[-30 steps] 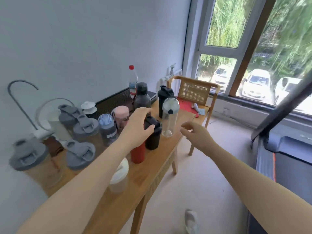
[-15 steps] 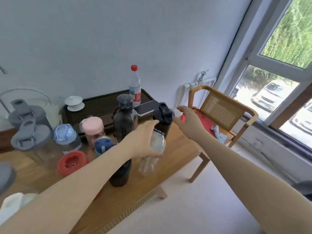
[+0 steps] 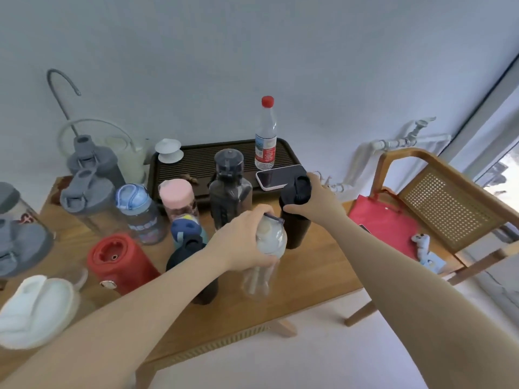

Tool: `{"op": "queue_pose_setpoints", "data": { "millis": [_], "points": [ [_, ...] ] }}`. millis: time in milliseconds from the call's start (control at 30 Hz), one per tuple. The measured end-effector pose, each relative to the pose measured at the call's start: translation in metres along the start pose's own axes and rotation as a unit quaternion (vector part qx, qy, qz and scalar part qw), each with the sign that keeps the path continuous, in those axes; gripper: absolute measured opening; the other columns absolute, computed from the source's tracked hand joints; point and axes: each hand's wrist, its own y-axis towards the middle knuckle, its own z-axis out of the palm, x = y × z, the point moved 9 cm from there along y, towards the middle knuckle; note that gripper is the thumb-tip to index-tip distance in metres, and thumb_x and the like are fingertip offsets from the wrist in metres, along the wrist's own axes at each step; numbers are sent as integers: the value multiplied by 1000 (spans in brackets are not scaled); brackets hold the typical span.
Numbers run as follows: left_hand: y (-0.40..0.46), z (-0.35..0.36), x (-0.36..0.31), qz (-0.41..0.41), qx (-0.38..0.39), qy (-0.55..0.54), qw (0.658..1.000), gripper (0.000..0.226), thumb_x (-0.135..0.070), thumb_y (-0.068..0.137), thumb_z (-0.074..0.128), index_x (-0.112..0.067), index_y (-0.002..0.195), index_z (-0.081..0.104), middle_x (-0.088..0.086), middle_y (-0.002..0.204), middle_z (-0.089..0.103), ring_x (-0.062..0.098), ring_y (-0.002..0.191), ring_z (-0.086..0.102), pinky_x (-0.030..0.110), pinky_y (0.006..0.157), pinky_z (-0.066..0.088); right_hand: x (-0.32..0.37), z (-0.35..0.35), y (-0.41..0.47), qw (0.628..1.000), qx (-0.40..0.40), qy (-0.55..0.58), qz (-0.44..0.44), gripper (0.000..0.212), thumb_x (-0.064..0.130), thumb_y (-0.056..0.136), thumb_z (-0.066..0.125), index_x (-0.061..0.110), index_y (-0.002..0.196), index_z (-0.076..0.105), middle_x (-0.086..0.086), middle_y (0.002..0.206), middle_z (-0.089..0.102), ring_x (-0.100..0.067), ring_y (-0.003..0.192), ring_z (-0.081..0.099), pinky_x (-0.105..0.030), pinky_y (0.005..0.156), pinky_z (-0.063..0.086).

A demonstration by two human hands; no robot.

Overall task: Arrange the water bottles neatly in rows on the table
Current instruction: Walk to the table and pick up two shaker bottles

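Gripping two bottles at once, the person needs both kept steady: the left hand (image 3: 247, 242) wraps the top of the clear bottle (image 3: 264, 256), fingers (image 3: 266, 261) curled around its neck, while the right hand (image 3: 317, 200) closes over the lid of the black tumbler (image 3: 295, 217). To do this well, lift or slide each straight, low and slowly, and set them side by side in line with the red bottle (image 3: 120, 262) and the black bottle (image 3: 193, 273) at the front of the bench (image 3: 314, 276). The clear bottle stands near the front edge, its long axis tilted, cap leaning away toward the wall. The tumbler stands just behind it, upright, lid up. A tipped base could knock the neighbours.
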Motion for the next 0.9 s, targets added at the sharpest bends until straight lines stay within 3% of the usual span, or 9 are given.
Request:
{"op": "queue_pose_setpoints", "data": {
  "millis": [167,333,433,533,600,700,833,900],
  "points": [
    [-5,-49,-7,-13,-75,-87,993,73,-38,63,77,-34,121,33,-13,107,49,7,93,50,10,68,36,6,1,5,1000,-11,-12,-15,96,43,63,78,20,136,20,-13,133,48,-35,109,56,-42,79,51],
    [-17,-112,-18,-11,-147,-130,981,72,-51,49,75,-41,108,35,-26,95,48,-8,83,51,3,60,40,20,15,-11,994,54,-59,-80,95,45,58,74,31,134,18,-10,126,50,-33,102,56,-40,77,51],
    [-25,-137,-12,-18,-173,-160,972,80,-56,38,68,-40,109,36,-29,97,46,-9,87,54,13,70,45,29,17,-26,991,73,-40,-105,93,43,61,74,28,135,21,-7,123,51,-27,98,55,-36,77,49],
    [-35,-162,-5,-20,-204,-202,958,84,-48,39,75,-36,114,39,-19,105,50,10,100,56,30,82,51,51,-8,-34,988,59,16,-139,89,42,62,74,28,136,26,-2,121,55,-22,98,54,-32,81,46],
    [-44,-184,-2,-3,-236,-266,935,84,-34,44,81,-31,117,41,-11,103,54,6,94,59,22,74,52,78,-39,-40,982,32,47,-180,85,40,61,75,34,134,31,5,116,55,-20,101,54,-32,85,46],
    [-62,-221,-2,29,-285,-314,905,73,-7,56,82,-26,115,44,-9,87,53,-10,66,57,7,56,46,129,-87,-53,967,-9,69,-243,78,35,61,76,41,127,35,10,114,57,-19,102,56,-34,88,47],
    [-95,-267,5,51,-337,-316,885,70,-30,40,77,-40,104,51,-10,96,58,6,81,55,21,65,51,189,-124,-75,949,-40,99,-298,78,28,62,77,41,128,38,15,112,52,-13,104,52,-24,85,38],
    [-114,-290,8,53,-358,-296,884,69,-32,40,75,-41,104,51,-11,94,57,1,75,53,17,58,50,217,-128,-89,937,-48,121,-323,81,25,63,77,42,131,35,15,114,50,-11,103,50,-24,86,37]
  ]
}}
